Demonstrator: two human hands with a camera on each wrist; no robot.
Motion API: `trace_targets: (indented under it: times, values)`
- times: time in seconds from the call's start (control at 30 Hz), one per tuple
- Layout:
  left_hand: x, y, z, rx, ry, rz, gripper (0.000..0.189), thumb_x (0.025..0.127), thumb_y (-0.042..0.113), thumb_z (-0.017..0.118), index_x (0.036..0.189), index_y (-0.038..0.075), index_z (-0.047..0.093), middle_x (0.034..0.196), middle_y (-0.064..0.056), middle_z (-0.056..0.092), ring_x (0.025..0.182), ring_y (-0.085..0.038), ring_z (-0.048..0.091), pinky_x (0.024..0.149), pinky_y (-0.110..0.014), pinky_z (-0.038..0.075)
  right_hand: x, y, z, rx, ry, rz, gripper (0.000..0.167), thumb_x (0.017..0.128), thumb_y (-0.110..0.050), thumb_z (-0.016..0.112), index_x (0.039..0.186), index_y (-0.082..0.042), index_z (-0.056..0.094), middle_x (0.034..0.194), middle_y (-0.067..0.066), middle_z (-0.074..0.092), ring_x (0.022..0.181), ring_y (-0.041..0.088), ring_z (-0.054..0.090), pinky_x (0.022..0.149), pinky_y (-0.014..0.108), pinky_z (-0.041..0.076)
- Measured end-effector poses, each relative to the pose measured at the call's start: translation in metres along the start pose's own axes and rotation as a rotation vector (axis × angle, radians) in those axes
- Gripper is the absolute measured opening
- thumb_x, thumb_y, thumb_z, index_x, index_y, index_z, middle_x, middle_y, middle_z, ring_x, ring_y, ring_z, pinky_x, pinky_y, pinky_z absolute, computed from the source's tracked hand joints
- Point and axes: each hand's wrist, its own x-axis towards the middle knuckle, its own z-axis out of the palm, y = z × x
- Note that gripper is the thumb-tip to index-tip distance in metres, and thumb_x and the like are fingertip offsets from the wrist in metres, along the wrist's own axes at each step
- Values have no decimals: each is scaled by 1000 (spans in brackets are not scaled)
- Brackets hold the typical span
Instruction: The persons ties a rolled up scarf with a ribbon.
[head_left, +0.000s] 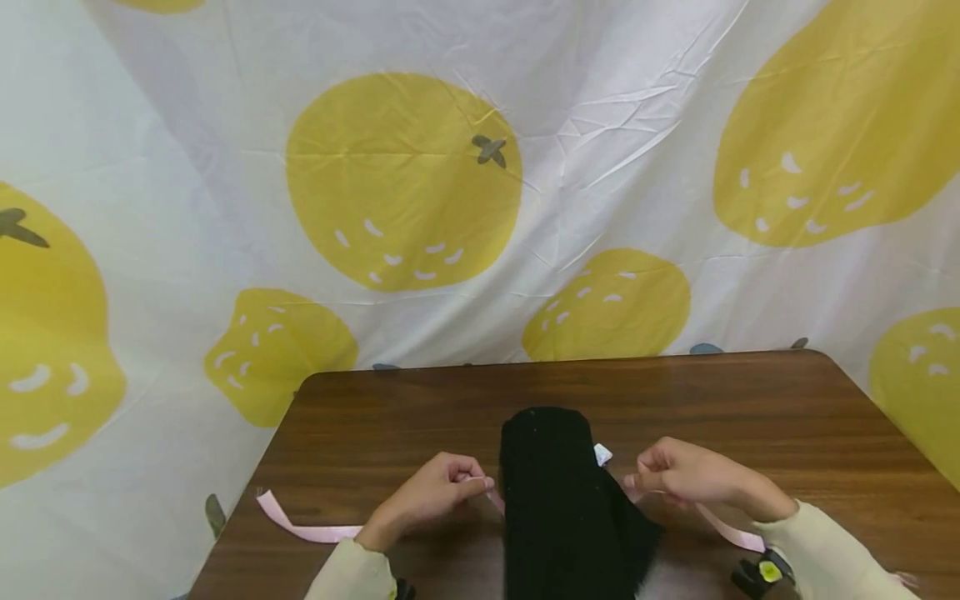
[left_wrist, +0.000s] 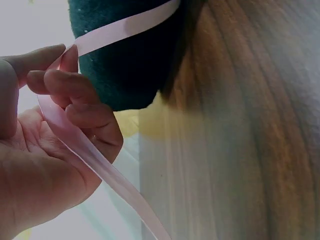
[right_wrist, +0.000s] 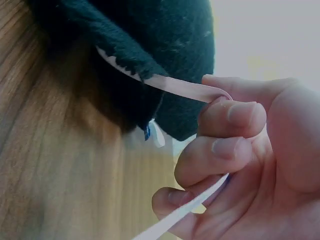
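A folded black cloth bundle [head_left: 551, 500] lies lengthwise on the table between my hands. My left hand [head_left: 442, 492] pinches a pink ribbon [left_wrist: 125, 27] between thumb and fingers, left of the bundle. In the left wrist view the ribbon runs across the dark cloth and its tail crosses the palm. On the other side, my right hand [head_left: 686, 473] pinches the ribbon [right_wrist: 187, 90] close to the bundle, where it comes out from under a cloth edge. Its tail [head_left: 731, 529] trails toward the right wrist. A small white tag [head_left: 602, 454] sticks out at the bundle's right side.
The brown wooden table [head_left: 405, 408] has rounded far corners. Behind it hangs a white curtain [head_left: 225, 208] printed with yellow fruit. The ribbon's left tail [head_left: 311, 532] lies on the table near its left edge. A dark strap device [head_left: 763, 573] sits at the right wrist.
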Motion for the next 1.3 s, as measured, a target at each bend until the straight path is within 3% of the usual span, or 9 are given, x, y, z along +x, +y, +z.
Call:
trace_targets:
  times: [0.2, 0.47, 0.7, 0.93, 1.3]
  values:
    - [2, 6, -3, 4, 14, 10, 31, 96, 28, 65, 89, -2, 70, 57, 7, 40, 54, -7, 34, 51, -21, 29, -1, -9, -2, 4, -18, 1, 43, 100, -20, 59, 74, 14, 52, 50, -8, 40, 42, 2, 35, 41, 20, 31]
    - [2, 11, -3, -46, 9, 5, 22, 95, 25, 66, 90, 6, 73, 56, 5, 41, 52, -10, 35, 49, -23, 28, 1, -14, -1, 0, -26, -56, 33, 102, -20, 55, 84, 6, 65, 51, -6, 42, 43, 4, 37, 40, 19, 29]
    - [2, 16, -3, -127, -2, -11, 19, 95, 22, 67, 94, 4, 73, 57, 5, 41, 53, -10, 35, 51, -24, 30, 1, -21, -3, -17, -22, -98, 28, 102, -18, 55, 86, 2, 68, 55, 28, 40, 45, 6, 43, 42, 22, 38]
    - [2, 18, -2, -194, -5, -14, 21, 94, 26, 69, 96, 6, 75, 69, 4, 57, 72, -10, 46, 68, -25, 39, 1, -24, -6, -57, -17, -133, 22, 101, -17, 56, 89, -10, 72, 54, 25, 47, 47, 4, 48, 48, 27, 45]
    - [4, 22, 0, -392, -54, -24, 29, 92, 27, 71, 100, -1, 72, 79, 3, 68, 78, -13, 47, 76, -30, 38, 2, -34, -3, -4, 22, -145, 19, 100, -16, 58, 90, -8, 72, 57, 19, 55, 52, 4, 55, 51, 27, 46]
